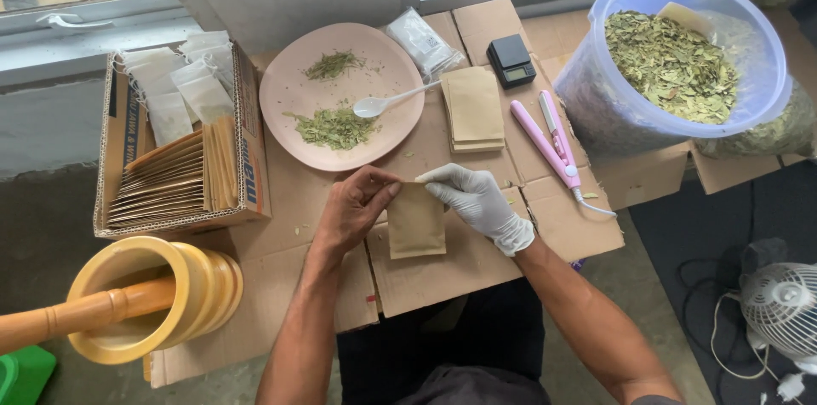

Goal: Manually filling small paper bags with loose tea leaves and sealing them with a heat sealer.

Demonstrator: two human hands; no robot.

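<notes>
I see a plain tan paper pouch (416, 220) at centre frame; my right hand (478, 201) wears a white glove; my left hand (353, 209) is bare; the plate (289, 90) above is pale pink with green dried leaves (336, 128) and a white spoon (387, 102); the sealer (553, 139) at right is pink; the tub (749, 56) at upper right is bluish-clear; the mortar (153, 299) at lower left is yellow; the scale (511, 60) is black.

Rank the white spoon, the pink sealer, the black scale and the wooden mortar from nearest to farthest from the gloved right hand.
From the right hand:
1. Pink sealer, just right of it.
2. White spoon, up-left on the plate.
3. Black scale, straight above.
4. Wooden mortar, far left.
</notes>
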